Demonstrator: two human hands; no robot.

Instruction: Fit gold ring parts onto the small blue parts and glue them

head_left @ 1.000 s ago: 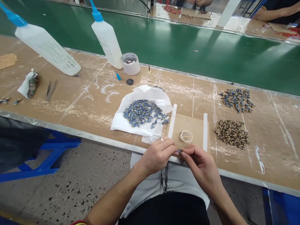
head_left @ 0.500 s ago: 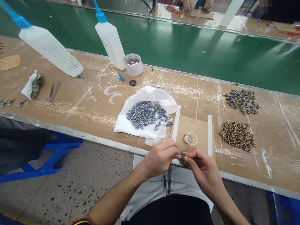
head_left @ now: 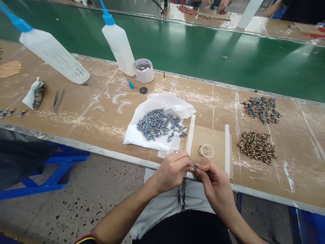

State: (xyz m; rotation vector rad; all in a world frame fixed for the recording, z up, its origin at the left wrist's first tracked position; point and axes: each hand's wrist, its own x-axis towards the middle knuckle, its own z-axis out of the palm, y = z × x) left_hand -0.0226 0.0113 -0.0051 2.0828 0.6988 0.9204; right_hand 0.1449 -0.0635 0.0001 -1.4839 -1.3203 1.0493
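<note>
My left hand (head_left: 174, 169) and my right hand (head_left: 214, 176) meet fingertip to fingertip at the table's front edge. Between them is a tiny blue and dark figurine piece (head_left: 195, 167), pinched by both; the fingers partly hide it. Just beyond lies a small clear cup (head_left: 206, 150) with a thin stick in it, on a cardboard pad (head_left: 215, 135) edged with white tape. To the left, a heap of small blue and yellow pieces (head_left: 157, 123) rests on white paper (head_left: 132, 139). On the right sit a pile of brown and cream pieces (head_left: 257, 147) and a pile of blue and brown assembled pieces (head_left: 262, 109).
Two white bottles with blue nozzles (head_left: 54, 56) (head_left: 119, 47) stand at the back left, beside a tape roll (head_left: 143, 71). Tweezers (head_left: 58, 101) and a wrapped bundle (head_left: 35, 93) lie further left. Beyond the green belt (head_left: 190, 51), another person's hands (head_left: 220, 5) work.
Both hands have shifted very slightly left, still pinching the small piece together. Across the belt, another person's arm has come into view at the far right.
</note>
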